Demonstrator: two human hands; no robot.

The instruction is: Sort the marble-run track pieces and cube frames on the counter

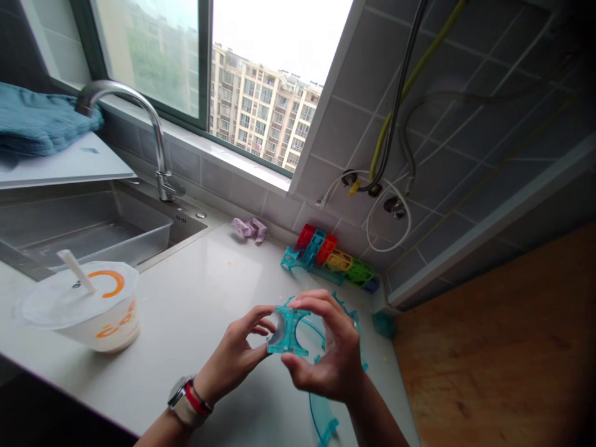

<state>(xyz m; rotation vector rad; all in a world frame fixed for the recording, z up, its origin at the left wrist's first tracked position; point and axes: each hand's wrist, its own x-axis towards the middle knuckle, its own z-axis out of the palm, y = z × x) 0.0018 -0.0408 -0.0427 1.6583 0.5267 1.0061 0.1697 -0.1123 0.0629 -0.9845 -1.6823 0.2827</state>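
Between my two hands is a translucent teal plastic piece (288, 331) with rounded cut-outs on its sides, raised over the white counter. My left hand (239, 341), with a watch and red band at the wrist, pinches its left edge between thumb and fingers. From the right, my right hand (333, 351) curls round it, fingers on top and thumb below. Under and behind the right hand lie more teal pieces, among them a curved track-like part (322, 415); the hand hides some of them.
A lidded drink cup with a straw (100, 307) stands at the left. Behind it is the sink (186, 236) with a faucet (161, 143). Purple pieces (250, 230) and a row of coloured plastic pieces (339, 261) sit by the wall. A wooden panel (493, 335) bounds the right.
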